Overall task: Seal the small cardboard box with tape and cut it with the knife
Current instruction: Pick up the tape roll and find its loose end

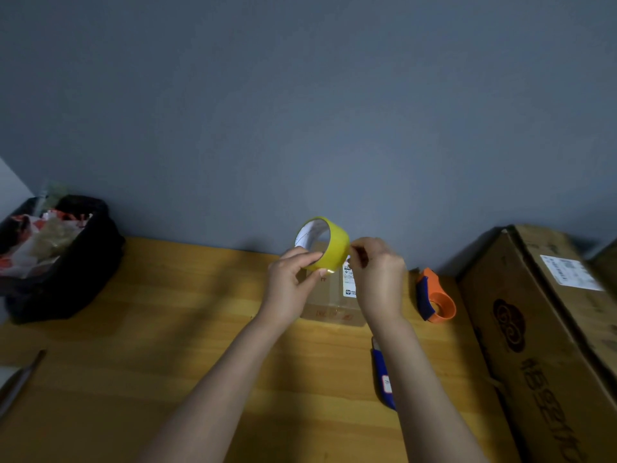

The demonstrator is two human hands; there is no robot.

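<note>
My left hand (291, 285) holds a yellow tape roll (329, 242) upright above the small cardboard box (334, 297), fingers through and around the roll's lower edge. My right hand (377, 275) pinches at the roll's right side, where the tape end seems to be; the end itself is too small to make out. The box lies flat on the wooden table (160, 329) near the wall, with a white label (349, 284) on top, partly hidden by both hands. A blue utility knife (384, 375) lies on the table under my right forearm.
An orange and blue tape dispenser (435, 297) sits right of the small box. A large cardboard carton (547, 329) fills the table's right side. A black bag (56, 259) of wrappers stands at the far left. A thin metal tool (20, 379) lies at the left edge.
</note>
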